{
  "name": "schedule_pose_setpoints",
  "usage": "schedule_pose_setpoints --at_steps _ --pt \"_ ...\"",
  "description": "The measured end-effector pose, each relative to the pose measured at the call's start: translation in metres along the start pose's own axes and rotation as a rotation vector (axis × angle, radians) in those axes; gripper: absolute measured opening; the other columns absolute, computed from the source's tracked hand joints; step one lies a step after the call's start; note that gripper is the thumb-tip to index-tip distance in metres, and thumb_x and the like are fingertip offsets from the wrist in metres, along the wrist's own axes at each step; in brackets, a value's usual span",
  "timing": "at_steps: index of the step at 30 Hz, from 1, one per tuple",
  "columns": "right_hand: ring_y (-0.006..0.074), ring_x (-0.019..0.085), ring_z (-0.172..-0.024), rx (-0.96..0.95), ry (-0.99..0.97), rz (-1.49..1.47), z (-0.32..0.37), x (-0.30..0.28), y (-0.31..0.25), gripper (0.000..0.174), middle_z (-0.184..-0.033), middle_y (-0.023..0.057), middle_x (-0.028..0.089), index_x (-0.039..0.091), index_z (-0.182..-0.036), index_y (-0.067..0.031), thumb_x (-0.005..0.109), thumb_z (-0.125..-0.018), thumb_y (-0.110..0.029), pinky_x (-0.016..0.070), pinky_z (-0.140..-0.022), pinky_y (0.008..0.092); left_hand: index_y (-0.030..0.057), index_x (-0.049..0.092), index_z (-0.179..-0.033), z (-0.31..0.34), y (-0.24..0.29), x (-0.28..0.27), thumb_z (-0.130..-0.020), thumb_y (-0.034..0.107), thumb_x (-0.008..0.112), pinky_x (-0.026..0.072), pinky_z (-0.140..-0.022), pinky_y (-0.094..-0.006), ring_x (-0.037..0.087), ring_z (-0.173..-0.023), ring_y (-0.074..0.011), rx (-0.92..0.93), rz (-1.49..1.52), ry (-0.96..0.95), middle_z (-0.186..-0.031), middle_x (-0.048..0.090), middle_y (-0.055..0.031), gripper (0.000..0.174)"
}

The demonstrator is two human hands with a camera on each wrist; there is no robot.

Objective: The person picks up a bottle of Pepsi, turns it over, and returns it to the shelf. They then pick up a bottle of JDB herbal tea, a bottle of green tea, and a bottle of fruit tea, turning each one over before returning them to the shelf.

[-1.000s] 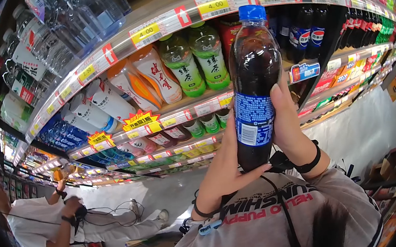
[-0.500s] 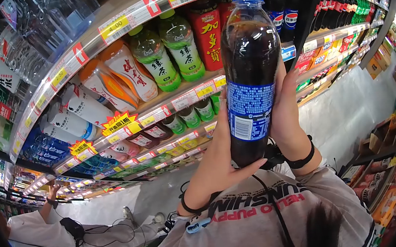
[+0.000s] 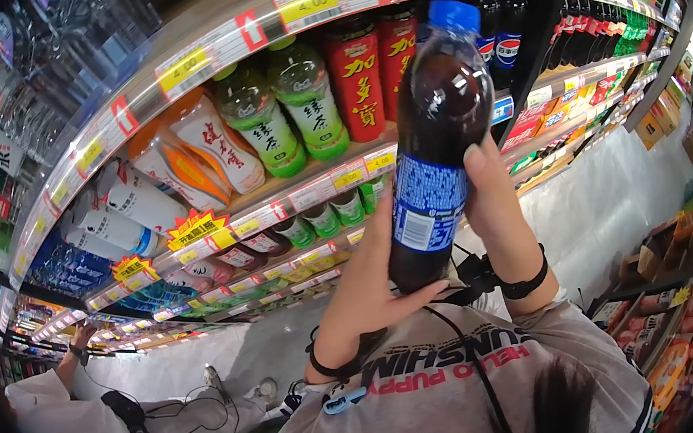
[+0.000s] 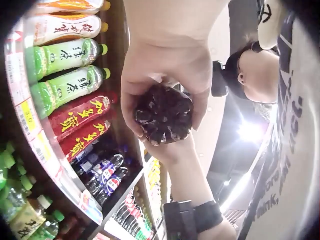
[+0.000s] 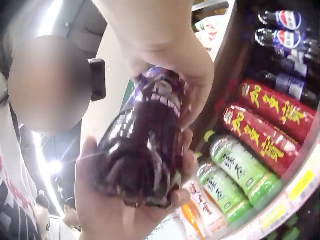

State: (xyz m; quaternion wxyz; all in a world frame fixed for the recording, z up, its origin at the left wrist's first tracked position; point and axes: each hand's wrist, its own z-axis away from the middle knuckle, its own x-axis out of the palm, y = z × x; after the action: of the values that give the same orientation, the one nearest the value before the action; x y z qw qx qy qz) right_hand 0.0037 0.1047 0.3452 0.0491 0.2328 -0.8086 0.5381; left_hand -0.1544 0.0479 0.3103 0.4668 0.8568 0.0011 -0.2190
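Observation:
A cola bottle (image 3: 441,112) with a blue cap and blue printed label is held up before the chest, its top leaning right in the head view. My left hand (image 3: 372,286) grips its lower end, the thumb lying across near the base. Higher up, my right hand (image 3: 493,208) grips the label's right side with the thumb against the bottle. The dark ridged base (image 4: 164,114) shows within the left hand in the left wrist view. In the right wrist view the bottle (image 5: 145,145) runs between both hands, its cap end hidden.
A drinks shelf (image 3: 277,203) curves close in front, holding green tea bottles (image 3: 261,128), red bottles (image 3: 357,83) and other cola bottles (image 3: 507,36). Another person (image 3: 69,410) stands at the lower left. Stacked goods (image 3: 677,341) line the right, beside a grey floor (image 3: 592,197).
The cola bottle went from nearly upright to leaning right at its top, still in both hands. The shelf has shifted left in the head view, and the red bottles have come into sight.

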Motion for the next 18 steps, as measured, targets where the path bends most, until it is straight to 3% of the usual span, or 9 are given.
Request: schedule_pose_setpoints --at_steps 2,3,5,8,9,12,13,16,18 --pt "0.0186 0.044 -0.112 -0.014 -0.129 0.022 -0.001 -0.021 -0.009 0.065 -0.126 0.0114 0.042 0.027 -0.132 -0.0004 0.061 -0.08 -0.018 0.0319 -0.097 0.0325 -0.0051 0.012 -0.136 -0.005 -0.009 0.0 -0.058 0.015 0.079 0.0287 -0.1 -0.0368 0.033 -0.125 -0.0267 0.036 -0.092 0.012 -0.135 0.03 -0.0213 0.105" --pt "0.0181 0.045 -0.112 0.05 -0.126 -0.056 -0.002 -0.03 -0.014 0.073 -0.122 0.0102 0.046 0.03 -0.131 -0.0001 0.069 -0.071 -0.011 0.0335 -0.096 0.0331 -0.0054 0.017 -0.135 -0.006 -0.012 0.001 -0.057 0.015 0.08 0.0302 -0.099 -0.0368 0.035 -0.123 -0.0269 0.048 -0.149 0.023 -0.133 0.033 -0.0214 0.102" --pt "0.0172 0.049 -0.108 0.012 -0.087 -0.02 -0.004 -0.043 -0.02 0.077 -0.118 0.0104 0.05 0.032 -0.129 0.0002 0.074 -0.066 -0.013 0.0371 -0.093 0.0316 -0.0055 0.028 -0.132 -0.013 -0.019 0.005 -0.055 0.015 0.081 0.0348 -0.097 -0.0367 0.043 -0.118 -0.0278 0.071 -0.187 0.063 -0.127 0.041 -0.0219 0.096" --pt "0.0196 0.052 -0.105 -0.037 -0.079 -0.047 -0.014 -0.07 -0.014 0.083 -0.115 0.0131 0.052 0.033 -0.128 -0.0008 0.078 -0.061 -0.022 0.0412 -0.09 0.0326 -0.0054 0.026 -0.132 -0.024 -0.026 0.011 -0.054 0.015 0.081 0.0345 -0.097 -0.0362 0.044 -0.116 -0.0282 0.031 -0.11 0.078 -0.126 0.042 -0.022 0.097" --pt "0.0207 0.053 -0.104 -0.05 -0.082 -0.061 -0.019 -0.077 -0.009 0.085 -0.114 0.0143 0.052 0.033 -0.127 -0.0013 0.079 -0.06 -0.026 0.0427 -0.089 0.0333 -0.0054 0.026 -0.132 -0.027 -0.028 0.015 -0.052 0.014 0.08 0.0345 -0.096 -0.0363 0.045 -0.115 -0.0279 -0.023 0.018 0.079 -0.126 0.042 -0.0216 0.098" --pt "0.035 0.056 -0.097 -0.033 -0.185 -0.237 -0.047 -0.084 -0.002 0.096 -0.12 0.024 0.043 0.026 -0.132 -0.0062 0.068 -0.064 -0.058 0.05 -0.08 0.0437 -0.0005 0.029 -0.132 -0.041 -0.028 0.021 -0.058 0.015 0.076 0.0329 -0.098 -0.0354 0.044 -0.118 -0.026 0.013 0.335 0.102 -0.126 0.044 -0.0184 0.089" --pt "0.0373 0.056 -0.096 -0.033 -0.225 -0.35 -0.054 -0.085 -0.001 0.1 -0.118 0.025 0.044 0.021 -0.134 -0.0092 0.07 -0.061 -0.058 0.0504 -0.08 0.0454 -0.0011 0.027 -0.133 -0.046 -0.023 0.025 -0.056 0.018 0.076 0.0287 -0.1 -0.0339 0.042 -0.119 -0.0247 -0.093 0.58 0.115 -0.127 0.041 -0.0169 0.093" --pt "0.04 0.056 -0.097 -0.084 -0.412 -0.549 -0.07 -0.097 0.007 0.105 -0.119 0.026 0.044 0.018 -0.135 -0.0097 0.078 -0.057 -0.048 0.05 -0.08 0.0477 -0.0011 0.027 -0.133 -0.057 -0.033 0.032 -0.054 0.029 0.075 0.0281 -0.101 -0.0333 0.044 -0.117 -0.0247 -0.236 0.904 0.065 -0.127 0.041 -0.017 0.097" --pt "0.0415 0.056 -0.097 -0.13 -0.491 -0.567 -0.081 -0.108 0.011 0.108 -0.115 0.0268 0.048 0.017 -0.134 -0.0074 0.082 -0.054 -0.04 0.0482 -0.081 0.0507 0.0016 0.022 -0.135 -0.067 -0.038 0.038 -0.054 0.04 0.071 0.0342 -0.098 -0.0352 0.046 -0.114 -0.026 -0.279 1.055 0.074 -0.124 0.043 -0.0182 0.102"
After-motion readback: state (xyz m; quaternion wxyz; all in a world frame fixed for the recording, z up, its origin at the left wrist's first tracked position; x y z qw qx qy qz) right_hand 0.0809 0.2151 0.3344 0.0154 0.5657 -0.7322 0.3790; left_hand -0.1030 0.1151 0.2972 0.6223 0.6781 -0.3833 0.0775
